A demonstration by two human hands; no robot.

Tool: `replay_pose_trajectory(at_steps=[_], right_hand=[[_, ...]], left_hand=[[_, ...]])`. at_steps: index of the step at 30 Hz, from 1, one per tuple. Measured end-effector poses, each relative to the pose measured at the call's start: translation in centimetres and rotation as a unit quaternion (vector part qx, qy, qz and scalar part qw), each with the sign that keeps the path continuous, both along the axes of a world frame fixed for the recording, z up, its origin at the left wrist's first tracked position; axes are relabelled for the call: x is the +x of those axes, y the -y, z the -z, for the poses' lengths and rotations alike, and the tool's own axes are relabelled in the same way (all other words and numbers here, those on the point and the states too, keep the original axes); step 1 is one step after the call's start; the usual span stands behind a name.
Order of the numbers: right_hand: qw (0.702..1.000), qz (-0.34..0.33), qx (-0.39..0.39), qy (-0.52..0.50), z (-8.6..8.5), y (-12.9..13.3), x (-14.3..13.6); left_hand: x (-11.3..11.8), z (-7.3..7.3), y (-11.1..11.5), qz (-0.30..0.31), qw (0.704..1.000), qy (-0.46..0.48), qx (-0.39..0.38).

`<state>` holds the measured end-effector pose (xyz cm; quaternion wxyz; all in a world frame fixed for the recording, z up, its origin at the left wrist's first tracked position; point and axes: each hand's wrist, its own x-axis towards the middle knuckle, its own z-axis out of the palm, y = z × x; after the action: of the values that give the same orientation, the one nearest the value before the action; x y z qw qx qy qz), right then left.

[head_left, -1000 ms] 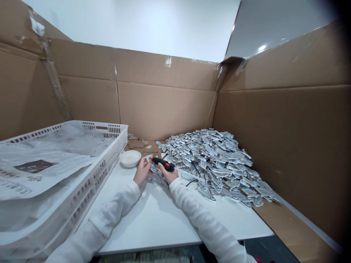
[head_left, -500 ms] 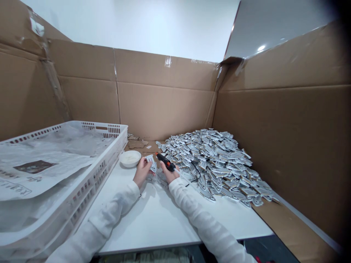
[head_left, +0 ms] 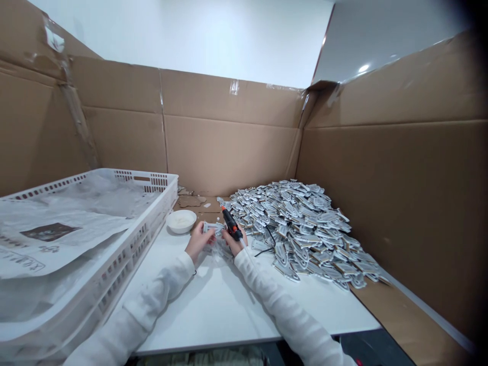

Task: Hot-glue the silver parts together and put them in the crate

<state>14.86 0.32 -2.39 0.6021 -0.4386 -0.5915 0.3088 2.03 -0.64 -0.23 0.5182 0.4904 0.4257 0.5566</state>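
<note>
Both forearms extend forward, converging above the white, smooth tabletop (head_left: 217, 310). The left hand (head_left: 197, 240) pinches a small, flat, grey-and-white piece (head_left: 211, 227) between its fingers, near the right hand (head_left: 236, 242), whose fingers close around a black-and-orange glue gun (head_left: 232, 224), nozzle upward. Printed characters on the white paper sheet (head_left: 87, 244) are illegible.

Free room can be found on the near part of the white table (head_left: 223, 315), between the two sleeves (head_left: 152, 302). The left is blocked by a white plastic crate (head_left: 125, 254), the right by a big pile of flat pieces (head_left: 297, 223). The middle is filled by both hands (head_left: 196, 242) and a glue gun (head_left: 232, 224), the far side by a cardboard wall (head_left: 229, 147).
</note>
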Motion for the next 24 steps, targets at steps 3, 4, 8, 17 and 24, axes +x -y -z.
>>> replay_pose_trajectory(at_steps=[3,4,8,17,24], right_hand=[[1.0,0.022,0.006,0.013,-0.1,-0.1,0.2],[0.999,0.026,0.008,0.022,-0.2,0.0,0.3],[0.995,0.057,0.036,0.072,-0.9,0.4,0.4],[0.981,0.084,0.061,0.162,-2.1,2.0,0.0],[0.974,0.078,0.064,0.201,-1.5,1.9,0.0]], left_hand=[[0.0,0.2,0.0,0.017,0.997,-0.075,-0.017],[0.0,0.3,0.0,0.028,0.995,-0.09,-0.018],[-0.2,0.0,0.0,0.048,0.993,-0.107,-0.022],[-0.6,-0.4,-0.3,-0.003,0.996,0.064,-0.061],[-0.4,-0.4,-0.3,-0.012,0.995,0.081,-0.048]])
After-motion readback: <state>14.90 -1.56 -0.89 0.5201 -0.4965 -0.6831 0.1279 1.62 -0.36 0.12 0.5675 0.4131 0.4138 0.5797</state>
